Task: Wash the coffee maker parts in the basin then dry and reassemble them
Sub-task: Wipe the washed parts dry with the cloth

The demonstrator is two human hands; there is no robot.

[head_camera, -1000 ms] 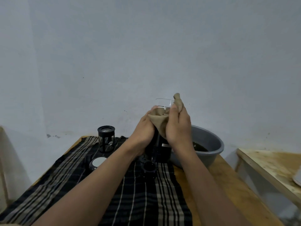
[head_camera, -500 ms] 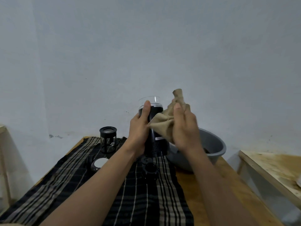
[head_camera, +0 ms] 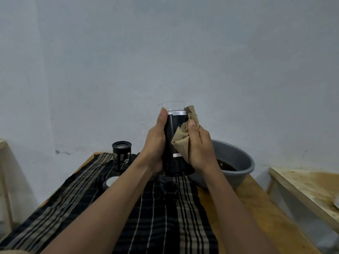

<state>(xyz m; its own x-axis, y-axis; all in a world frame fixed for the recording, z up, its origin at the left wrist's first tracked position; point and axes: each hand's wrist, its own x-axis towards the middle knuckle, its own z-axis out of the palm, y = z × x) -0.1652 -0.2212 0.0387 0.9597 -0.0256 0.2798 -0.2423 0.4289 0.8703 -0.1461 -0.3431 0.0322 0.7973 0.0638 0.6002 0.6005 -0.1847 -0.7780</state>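
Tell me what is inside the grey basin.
Dark brown liquid lies in the grey basin. The right hand, holding a tan cloth, covers the basin's left part, so anything lying there cannot be seen.

a pale grey wall (head_camera: 165, 52) fills the upper view, with a few dark scuffs (head_camera: 62, 152) low on its left. below it stands a wooden table (head_camera: 256, 217), its left and middle covered by a dark striped cloth (head_camera: 165, 226). a second, stained wooden table (head_camera: 311, 189) stands apart at the right, with a white thing (head_camera: 336, 204) on it, cut off by the picture's edge. a pale wooden post (head_camera: 3, 162) shows at far left.
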